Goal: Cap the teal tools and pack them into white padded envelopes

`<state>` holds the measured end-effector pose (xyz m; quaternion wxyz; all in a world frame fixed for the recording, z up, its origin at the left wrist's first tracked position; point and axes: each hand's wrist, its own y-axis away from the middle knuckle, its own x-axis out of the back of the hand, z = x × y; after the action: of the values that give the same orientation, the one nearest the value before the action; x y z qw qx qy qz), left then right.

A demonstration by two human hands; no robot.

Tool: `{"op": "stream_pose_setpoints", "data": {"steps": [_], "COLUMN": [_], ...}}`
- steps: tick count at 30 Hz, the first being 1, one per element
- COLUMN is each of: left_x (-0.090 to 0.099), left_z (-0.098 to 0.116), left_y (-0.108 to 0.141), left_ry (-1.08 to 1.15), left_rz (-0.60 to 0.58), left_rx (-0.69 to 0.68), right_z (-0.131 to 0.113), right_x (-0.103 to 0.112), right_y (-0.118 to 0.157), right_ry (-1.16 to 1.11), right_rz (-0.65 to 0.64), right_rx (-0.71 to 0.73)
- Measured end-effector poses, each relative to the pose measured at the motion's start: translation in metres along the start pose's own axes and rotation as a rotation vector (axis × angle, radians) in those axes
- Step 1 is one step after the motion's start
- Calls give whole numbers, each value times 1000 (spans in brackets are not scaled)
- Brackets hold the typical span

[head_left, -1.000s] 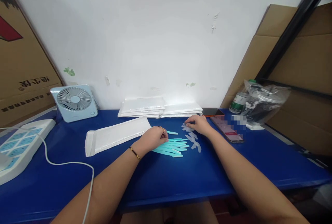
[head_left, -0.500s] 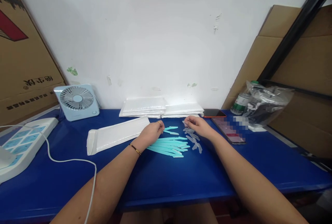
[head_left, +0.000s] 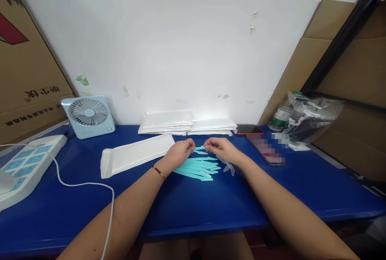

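Observation:
My left hand (head_left: pixel 182 150) is closed in a pinch on turquoise eyebrow razors (head_left: pixel 200 148), whose blade ends point right. My right hand (head_left: pixel 219 147) is closed too, its fingertips at the end of the upper razor. A small translucent blade cap seems to be in those fingers, mostly hidden. Below my hands, a fan of several loose eyebrow razors (head_left: pixel 196 168) lies on the blue table (head_left: pixel 205 207). Clear blade caps (head_left: pixel 228 166) lie in a small heap beside them, partly covered by my right hand.
A white padded mailer (head_left: pixel 135 156) lies left of my hands, with stacked mailers (head_left: pixel 165 121) against the wall. Further left are a fan (head_left: pixel 89 116), a power strip (head_left: pixel 33 167) and a white cable (head_left: pixel 87 183). Phones (head_left: pixel 267 149), a bottle (head_left: pixel 281 118) and a plastic bag (head_left: pixel 316 121) stand right.
My right hand has moved left from the heap of caps to the tip of the razor in my left hand. The left hand has barely shifted.

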<state>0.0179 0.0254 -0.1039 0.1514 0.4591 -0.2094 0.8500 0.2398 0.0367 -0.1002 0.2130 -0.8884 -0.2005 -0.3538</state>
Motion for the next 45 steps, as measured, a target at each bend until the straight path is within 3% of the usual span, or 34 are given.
{"op": "stream_pose_setpoints", "data": {"steps": [5,10,15,20,24,31,42,45], "left_x": [0,-1,2,6,1,1,1,4], "left_z": [-8,-20,-13,-1,0,-12,-10,-8], "left_y": [-2,-7,-6,2,3,-2,-4,-4], "left_ry": [-192,-238,-165,-65,-33,55,34,-29], "left_rz": [61,-3,70,-120,-201,-73,-71,-17], "left_rx": [-32,2,25,-18,66,133,113,108], "right_z": [27,47,49,48,37,13,8,11], "right_x": [25,44,38,36,39,41,22,16], "right_y": [3,14,14,12,15,20,14,9], "right_ry": [150,221,245,254,97,-238,-204,-191], "right_rz": [122,15,-36,42,57,-166,-111,-80], "right_rx": [-25,-62,-92,-89,-106,-187,-153,-125]}}
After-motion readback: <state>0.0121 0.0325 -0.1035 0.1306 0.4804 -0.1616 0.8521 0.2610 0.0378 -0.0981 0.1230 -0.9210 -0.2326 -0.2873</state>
